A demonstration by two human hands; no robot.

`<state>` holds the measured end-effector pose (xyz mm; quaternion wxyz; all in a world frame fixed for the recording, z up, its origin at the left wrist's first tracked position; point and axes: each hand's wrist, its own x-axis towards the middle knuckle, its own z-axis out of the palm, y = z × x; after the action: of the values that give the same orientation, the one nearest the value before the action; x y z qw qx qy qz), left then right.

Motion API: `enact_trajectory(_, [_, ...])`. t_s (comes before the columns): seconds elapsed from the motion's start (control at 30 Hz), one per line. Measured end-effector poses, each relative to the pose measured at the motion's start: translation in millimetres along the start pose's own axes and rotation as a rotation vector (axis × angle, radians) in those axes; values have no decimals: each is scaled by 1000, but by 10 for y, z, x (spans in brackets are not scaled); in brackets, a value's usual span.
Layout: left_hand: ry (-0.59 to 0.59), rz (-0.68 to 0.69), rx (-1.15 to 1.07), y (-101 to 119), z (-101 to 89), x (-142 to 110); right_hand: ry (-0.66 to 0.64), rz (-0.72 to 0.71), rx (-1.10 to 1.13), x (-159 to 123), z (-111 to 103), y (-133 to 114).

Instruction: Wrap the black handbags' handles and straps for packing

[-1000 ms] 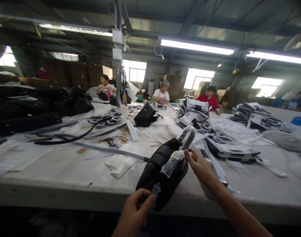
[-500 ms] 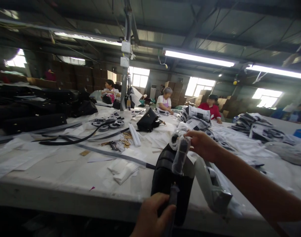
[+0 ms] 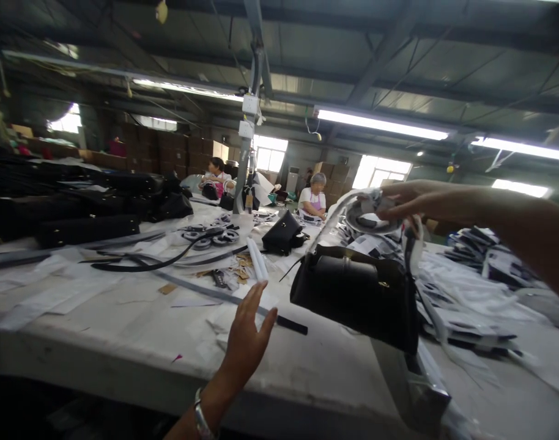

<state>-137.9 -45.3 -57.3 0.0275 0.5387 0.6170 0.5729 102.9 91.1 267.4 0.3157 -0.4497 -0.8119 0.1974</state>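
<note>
A black handbag hangs tilted over the right front of the table, its handle wrapped in white film. My right hand grips the wrapped handle at its top. Left of the bag, my left hand is held over the table with fingers stretched and nothing in them; a silvery bracelet circles its wrist. Just past its fingertips lies a long grey strap with a black end. Below the bag's right side a tape dispenser sits at the table edge, partly covered by the bag.
Another black bag stands mid-table near wrapped rolls and scraps. Black bags are heaped at the left. Wrapped parts are piled at the right. A post rises behind; two people sit at the far side.
My right hand has lifted the bag by its handle, turning it sideways. My left hand has let go of the bag's strap-like part and moved left, opening.
</note>
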Motion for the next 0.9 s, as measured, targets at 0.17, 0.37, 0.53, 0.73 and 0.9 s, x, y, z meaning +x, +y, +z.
enact_trajectory(0.17, [-137,-53,-49,-98,240,-119,-317,-132,-322,193,40,134])
enact_trajectory(0.37, [-252,-310,-282,-47,527,-585,-340,-262,-377,285,454,470])
enact_trajectory(0.53, [-376,-453,-496,81,633,-667,-120,-353,-454,304,825,894])
enact_trajectory(0.73, [-386,-600,-774,116,622,-688,333,-233,-382,-591,1165,1156])
enact_trajectory(0.9, [-460,-697,-782,213,490,-768,-286,179,132,-1636,1949,1296])
